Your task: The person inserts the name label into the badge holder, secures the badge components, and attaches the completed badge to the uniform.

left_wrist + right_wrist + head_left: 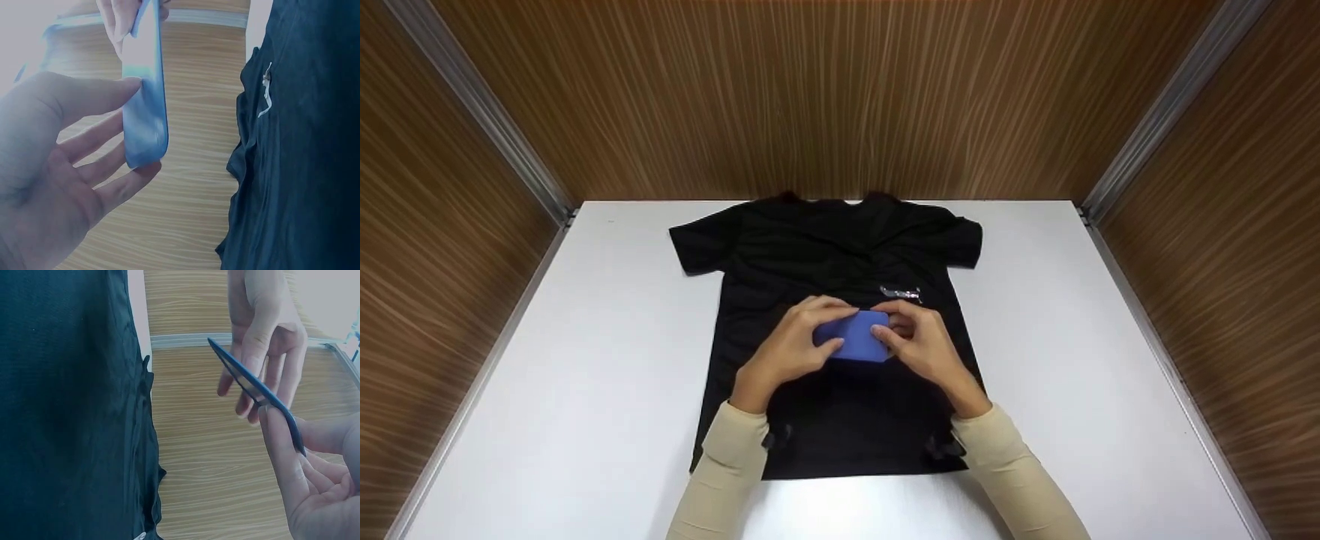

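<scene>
A flat blue rectangular piece [855,341] with rounded corners is held up between both hands over a black T-shirt [810,262]. My left hand [791,349] pinches its left end, thumb on the near face and fingers along the far edge. At the right end, my right hand [924,346] pinches it with thumb and index finger. Seen edge-on in the right wrist view, the blue piece [286,415] is thin and slanted, with a dark lower edge. What the piece is, I cannot tell.
The T-shirt lies spread on a white table [622,337], collar toward the back wall. On its right chest shows a small silvery-white strip [901,294]. Wood-grain panels [825,97] with metal edge rails enclose the back and both sides.
</scene>
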A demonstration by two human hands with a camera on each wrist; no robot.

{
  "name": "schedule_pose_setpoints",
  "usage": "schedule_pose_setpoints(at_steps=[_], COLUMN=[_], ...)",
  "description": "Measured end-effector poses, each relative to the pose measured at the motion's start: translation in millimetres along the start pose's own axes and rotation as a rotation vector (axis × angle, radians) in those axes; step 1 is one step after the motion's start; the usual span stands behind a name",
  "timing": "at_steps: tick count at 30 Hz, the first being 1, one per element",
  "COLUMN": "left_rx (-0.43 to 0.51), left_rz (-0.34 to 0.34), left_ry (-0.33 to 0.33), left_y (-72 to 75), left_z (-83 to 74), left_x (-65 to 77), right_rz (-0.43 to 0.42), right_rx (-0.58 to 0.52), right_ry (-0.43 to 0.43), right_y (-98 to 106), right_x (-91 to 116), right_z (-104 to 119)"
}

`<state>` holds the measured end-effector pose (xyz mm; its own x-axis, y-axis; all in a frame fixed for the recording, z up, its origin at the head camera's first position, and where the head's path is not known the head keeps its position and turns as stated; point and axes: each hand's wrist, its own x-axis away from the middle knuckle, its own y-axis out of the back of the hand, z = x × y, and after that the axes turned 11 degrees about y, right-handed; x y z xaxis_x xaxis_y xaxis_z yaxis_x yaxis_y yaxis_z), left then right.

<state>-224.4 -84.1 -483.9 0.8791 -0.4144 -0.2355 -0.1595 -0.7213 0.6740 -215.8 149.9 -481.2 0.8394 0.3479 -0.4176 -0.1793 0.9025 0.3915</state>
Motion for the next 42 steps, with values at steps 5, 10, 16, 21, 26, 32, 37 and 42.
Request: schedule_pose_setpoints(at_steps=[5, 10, 16, 21, 26, 32, 37, 42], left_rx=[-0.009, -0.005, -0.039, -0.058, -0.062, -0.054, -0.052, -0.047], left_rz=[0.021, 0.039, 0.042, 0.051, 0.052, 0.022, 0.006, -0.006], left_ry=[-0.01, -0.023, -0.027, -0.026, -0.007, 0.034, 0.024, 0.022], left_y=[-3.0, -5.8, -6.9, -5.6, -1.7, 4.0, 6.8, 8.7], left_z=[-1.0, -1.0, -1.4, 0.3, 4.3, 7.4, 9.0, 10.8], left_x=[0.0, 0.2, 0.3, 0.3, 1.0, 2.5, 2.5, 3.0], right_rz=[-0.02, -0.017, -0.002, 0.028, 0.033, 0.016, -0.028, -0.088], right_rx=[-0.033, -0.08, -0.11, -0.121, -0.157, -0.17, -0.113, 0.028], right_ry=[-0.016, -0.043, -0.077, -0.077, -0.069, -0.038, -0.031, -0.04], right_y=[-3.1, -4.3, -4.0, -1.3, 4.4, 14.0, 23.9, 34.1], right_x=[1.0, 1.2, 1.3, 0.3, -0.4, -1.6, -3.7, -7.8], right_z=[-7.0, -6.0, -6.5, -9.6, -12.2, -15.5, -18.6, -28.2])
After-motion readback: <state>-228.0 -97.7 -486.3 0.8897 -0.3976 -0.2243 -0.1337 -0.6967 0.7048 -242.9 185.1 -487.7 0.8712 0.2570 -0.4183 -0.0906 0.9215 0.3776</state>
